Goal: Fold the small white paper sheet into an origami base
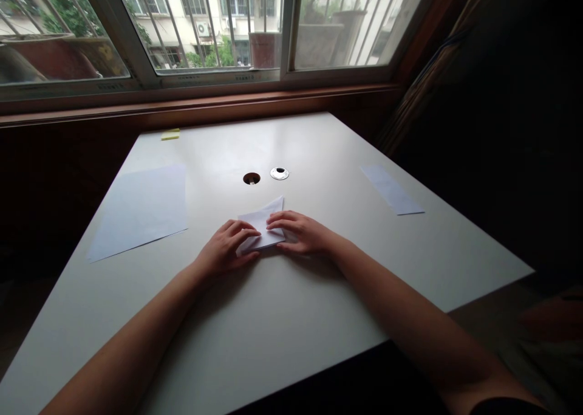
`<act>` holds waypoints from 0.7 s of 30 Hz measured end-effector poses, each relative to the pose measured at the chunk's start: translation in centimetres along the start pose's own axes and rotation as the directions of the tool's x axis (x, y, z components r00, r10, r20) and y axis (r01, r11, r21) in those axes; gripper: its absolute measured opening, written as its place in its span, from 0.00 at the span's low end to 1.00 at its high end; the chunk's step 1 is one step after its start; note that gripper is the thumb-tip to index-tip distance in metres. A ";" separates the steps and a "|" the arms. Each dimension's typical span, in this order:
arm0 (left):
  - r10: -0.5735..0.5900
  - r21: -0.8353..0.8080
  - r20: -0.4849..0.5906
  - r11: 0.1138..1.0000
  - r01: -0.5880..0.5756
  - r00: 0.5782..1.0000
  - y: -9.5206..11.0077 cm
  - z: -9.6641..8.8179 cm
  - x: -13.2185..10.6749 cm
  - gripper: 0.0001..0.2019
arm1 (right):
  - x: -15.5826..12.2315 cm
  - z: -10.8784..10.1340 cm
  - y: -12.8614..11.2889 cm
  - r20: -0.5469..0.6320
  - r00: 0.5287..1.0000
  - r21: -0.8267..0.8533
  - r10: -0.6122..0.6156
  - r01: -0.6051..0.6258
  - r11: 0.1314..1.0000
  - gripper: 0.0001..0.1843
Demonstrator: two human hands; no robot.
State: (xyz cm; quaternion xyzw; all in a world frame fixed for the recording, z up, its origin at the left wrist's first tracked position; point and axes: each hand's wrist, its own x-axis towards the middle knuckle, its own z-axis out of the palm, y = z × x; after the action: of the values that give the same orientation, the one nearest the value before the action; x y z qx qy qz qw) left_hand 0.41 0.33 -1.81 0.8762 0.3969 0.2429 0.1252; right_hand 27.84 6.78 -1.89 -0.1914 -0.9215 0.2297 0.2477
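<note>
A person's two bare hands work at a small folded white paper (261, 217), which lies on the near side of the round cable hole (251, 177) in a white desk (291, 318). The left hand (228, 242), near and slightly left of the hole, curls its fingers onto the top of the paper, thumb by the near edge; the right hand (305, 233), near and to the right of the hole, mirrors it, fingertips on the sheet and thumb low at the edge. The two sets of fingertips stand slightly apart from each other, and whether either hand pinches the paper or only presses it cannot be told. The work looks partway along: the paper is already folded small, seemingly in more than one layer, while its far right corner, pointing up toward the hole, appears not yet flattened, suggesting creasing left to do. How many folds are made is hidden beneath the fingers. Well to the left of the hole, a large white sheet (143, 208) lies flat, apparently unfolded; well to its right rests a narrow paper strip (392, 190), untouched. A metal grommet cover (279, 174) sits just right of the hole, a yellow sticky-note pad (170, 135) beyond it to the far left.
</note>
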 end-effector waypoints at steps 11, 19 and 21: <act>-0.064 -0.133 -0.055 0.990 0.056 0.996 -0.5 -0.2 0.0 0.15 | 0.1 0.1 0.0 -0.016 0.999 0.025 0.032 -0.032 0.999 0.24; -0.072 -0.145 -0.049 0.987 0.064 0.996 -0.5 -0.3 0.0 0.12 | 0.2 -0.3 -0.1 -0.001 0.997 0.072 0.079 -0.079 0.994 0.21; -0.119 -0.175 -0.057 0.979 0.107 0.991 -0.4 -0.4 0.0 0.11 | 0.2 -0.3 -0.1 -0.014 0.995 0.078 0.103 -0.102 0.992 0.20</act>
State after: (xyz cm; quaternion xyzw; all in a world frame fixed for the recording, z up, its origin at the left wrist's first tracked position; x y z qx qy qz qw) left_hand -0.04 0.66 -1.66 0.8296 0.4276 0.2980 0.2005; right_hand 27.83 6.93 -1.54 -0.2308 -0.8987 0.2758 0.2508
